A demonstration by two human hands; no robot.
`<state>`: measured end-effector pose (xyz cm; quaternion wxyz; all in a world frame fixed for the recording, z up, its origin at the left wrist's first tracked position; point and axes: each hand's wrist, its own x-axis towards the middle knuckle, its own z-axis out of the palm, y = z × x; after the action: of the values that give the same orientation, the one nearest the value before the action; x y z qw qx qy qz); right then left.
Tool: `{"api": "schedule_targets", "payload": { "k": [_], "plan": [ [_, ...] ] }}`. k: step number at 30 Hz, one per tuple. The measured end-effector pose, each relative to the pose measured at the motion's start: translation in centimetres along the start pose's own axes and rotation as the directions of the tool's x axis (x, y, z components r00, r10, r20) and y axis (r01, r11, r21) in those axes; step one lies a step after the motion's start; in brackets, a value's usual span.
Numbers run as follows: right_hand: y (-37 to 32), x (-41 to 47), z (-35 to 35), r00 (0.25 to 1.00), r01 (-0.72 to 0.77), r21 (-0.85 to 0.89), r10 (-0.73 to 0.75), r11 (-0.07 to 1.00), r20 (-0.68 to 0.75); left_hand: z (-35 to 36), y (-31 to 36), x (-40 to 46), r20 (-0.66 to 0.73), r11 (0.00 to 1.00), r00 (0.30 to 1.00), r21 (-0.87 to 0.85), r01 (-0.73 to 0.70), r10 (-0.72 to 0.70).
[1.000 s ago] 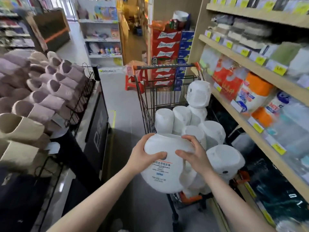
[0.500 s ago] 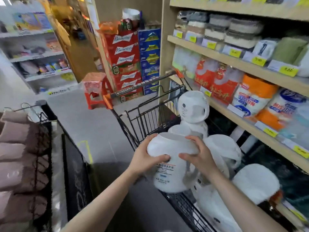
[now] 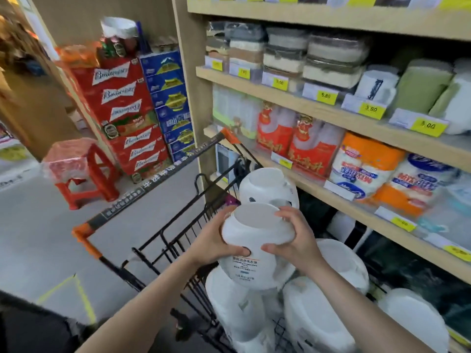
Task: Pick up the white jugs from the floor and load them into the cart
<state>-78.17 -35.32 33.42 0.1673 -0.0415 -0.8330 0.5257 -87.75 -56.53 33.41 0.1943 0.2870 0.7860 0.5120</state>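
The white jug [image 3: 254, 240], held upside down between the left hand [image 3: 212, 244] and right hand [image 3: 297, 240], has been carried over the cart [image 3: 163, 240], above jugs already loaded; only release is judged left.

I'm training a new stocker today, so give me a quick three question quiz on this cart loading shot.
1. True or false: the held jug is gripped by one hand only.
2. Which way is the held jug turned? A) cap up B) flat base up C) lying on the floor
3. What red item stands on the floor left of the cart?

Key:
1. False; the left hand and right hand both hold it.
2. B
3. A red plastic stool.
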Motion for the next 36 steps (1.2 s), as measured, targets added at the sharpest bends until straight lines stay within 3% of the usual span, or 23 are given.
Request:
{"api": "schedule_targets", "payload": {
  "k": [7,14,24,28,31,36],
  "plan": [
    [2.4,4.1,1.6,0.995,0.013,-0.088,-0.021,0.996,-0.094,-2.9,-1.7,7.7,0.128,0.981,0.991,0.186,-0.062,0.038],
    [4.3,2.1,4.3,0.988,-0.008,-0.188,-0.022,0.982,-0.153,-3.0,-4.6,8.6,0.283,0.938,0.955,0.296,-0.179,0.092],
    [2.5,1.4,5.0,0.993,-0.093,-0.347,0.062,0.933,-0.101,-4.6,-5.2,9.1,0.326,0.867,0.944,0.455,-0.204,0.051],
    [0.8,1.0,3.6,0.987,-0.150,-0.385,0.157,0.911,-0.013,-5.3,-3.4,8.6,0.337,0.865,0.938,0.446,-0.231,0.076],
    [-0.9,-0.2,1.6,0.957,-0.257,-0.340,0.286,0.904,0.037,-5.7,-0.9,8.5,0.363,0.839,0.911,0.419,-0.346,0.195],
    [-3.3,-5.2,-2.4,0.888,-0.459,-0.266,0.447,0.848,-0.107,-2.1,3.3,8.6,0.442,0.788,0.817,0.315,-0.528,0.371]
  ]
}}
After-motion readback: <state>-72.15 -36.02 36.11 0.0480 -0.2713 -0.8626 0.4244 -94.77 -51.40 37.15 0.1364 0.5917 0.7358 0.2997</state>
